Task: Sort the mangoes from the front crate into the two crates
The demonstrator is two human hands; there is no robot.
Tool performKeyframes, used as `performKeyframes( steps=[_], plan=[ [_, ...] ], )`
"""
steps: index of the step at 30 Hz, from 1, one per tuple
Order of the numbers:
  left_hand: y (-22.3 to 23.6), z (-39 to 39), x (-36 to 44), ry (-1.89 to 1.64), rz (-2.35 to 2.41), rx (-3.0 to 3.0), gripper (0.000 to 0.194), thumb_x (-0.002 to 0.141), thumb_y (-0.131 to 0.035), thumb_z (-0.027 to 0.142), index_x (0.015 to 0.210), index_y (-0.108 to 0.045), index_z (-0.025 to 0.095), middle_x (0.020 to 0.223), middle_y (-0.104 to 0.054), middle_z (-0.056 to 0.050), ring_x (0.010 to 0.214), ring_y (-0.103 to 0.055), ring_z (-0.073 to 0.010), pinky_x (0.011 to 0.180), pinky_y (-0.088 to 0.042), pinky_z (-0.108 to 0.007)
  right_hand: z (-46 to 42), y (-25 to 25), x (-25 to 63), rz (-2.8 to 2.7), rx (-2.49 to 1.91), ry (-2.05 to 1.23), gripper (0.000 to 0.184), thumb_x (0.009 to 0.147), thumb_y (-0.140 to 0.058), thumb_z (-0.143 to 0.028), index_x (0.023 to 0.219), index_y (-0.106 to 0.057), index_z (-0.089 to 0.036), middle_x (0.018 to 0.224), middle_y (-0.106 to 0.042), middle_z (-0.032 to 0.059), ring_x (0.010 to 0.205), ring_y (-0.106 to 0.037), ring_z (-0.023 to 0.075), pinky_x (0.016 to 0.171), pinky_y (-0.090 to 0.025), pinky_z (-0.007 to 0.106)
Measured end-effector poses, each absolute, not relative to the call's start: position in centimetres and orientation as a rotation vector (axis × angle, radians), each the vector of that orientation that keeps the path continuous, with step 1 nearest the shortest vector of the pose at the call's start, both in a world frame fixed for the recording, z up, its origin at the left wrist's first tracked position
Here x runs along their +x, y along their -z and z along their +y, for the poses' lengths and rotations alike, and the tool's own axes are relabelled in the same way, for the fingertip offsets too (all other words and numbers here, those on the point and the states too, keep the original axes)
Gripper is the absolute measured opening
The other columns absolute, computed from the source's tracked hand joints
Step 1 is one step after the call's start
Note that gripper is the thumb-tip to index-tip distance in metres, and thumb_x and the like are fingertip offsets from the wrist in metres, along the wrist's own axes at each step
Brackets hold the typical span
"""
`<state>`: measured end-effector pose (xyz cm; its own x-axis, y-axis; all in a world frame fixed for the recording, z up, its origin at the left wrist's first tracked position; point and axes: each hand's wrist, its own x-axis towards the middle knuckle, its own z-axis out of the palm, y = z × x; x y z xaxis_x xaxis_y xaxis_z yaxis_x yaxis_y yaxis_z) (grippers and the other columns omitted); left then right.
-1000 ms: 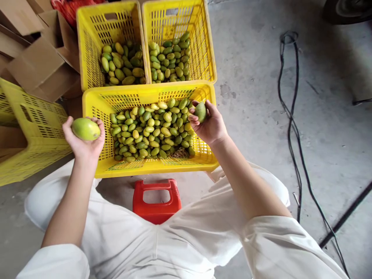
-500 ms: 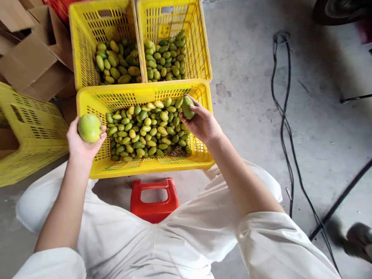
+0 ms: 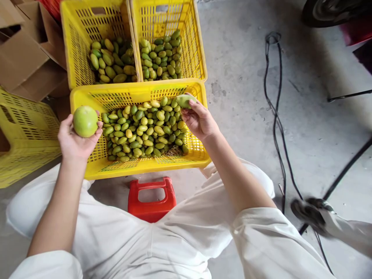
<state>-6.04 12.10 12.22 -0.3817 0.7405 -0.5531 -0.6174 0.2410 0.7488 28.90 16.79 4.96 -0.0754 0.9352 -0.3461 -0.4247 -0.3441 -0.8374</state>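
In my left hand (image 3: 77,141) rests a large round pale-green fruit (image 3: 85,121), cupped by thumb and fingers over the left end of the front yellow crate (image 3: 139,169). My right hand (image 3: 200,121) pinches a smaller oval green fruit (image 3: 185,101) above that crate's right end. The oval fruit lies lengthwise, its tip pointing left. Many small green and yellow oval fruits (image 3: 145,130) fill the crate's floor, with a brownish patch near the lower right corner. The exact kind of these fruits I cannot make out.
Behind stand two more yellow crates, a left one (image 3: 65,46) and a right one (image 3: 200,46), holding green fruits. Another yellow crate (image 3: 31,149) and cardboard boxes (image 3: 24,64) are at left. A red stool (image 3: 152,209) sits between my legs. Black cable (image 3: 276,116) and another person's shoe (image 3: 309,213) are at right.
The oval fruit in my right hand has turned from upright to lengthwise. My left hand still holds the round fruit. At right, another person's foot has come further into view.
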Motion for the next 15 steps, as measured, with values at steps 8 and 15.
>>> performKeyframes(
  steps=[8,15],
  plan=[
    [-10.6,12.1,-6.3,-1.515,1.386,0.178,0.044,0.08,-0.09,0.051,0.104,-0.067,0.022,0.1,-0.071,-0.005,0.076,-0.062,-0.0165,0.049,-0.044,-0.02,16.5,-5.0,28.2,-0.575,-1.087,-1.65,0.045,0.095,-0.073,-0.068,0.119,-0.071,-0.031,0.093,-0.063,-0.0014,0.083,-0.07,0.0141,0.06,-0.055,0.02],
    [-10.6,12.1,-6.9,-1.539,1.439,0.184,0.049,0.086,-0.081,0.066,0.095,-0.061,0.022,0.094,-0.062,-0.002,0.067,-0.049,-0.0109,0.049,-0.043,-0.017,16.7,-5.5,28.1,-0.534,-1.074,-1.673,0.039,0.094,-0.078,-0.059,0.114,-0.069,-0.027,0.093,-0.067,-0.0018,0.083,-0.074,0.0151,0.065,-0.063,0.024]
  ],
)
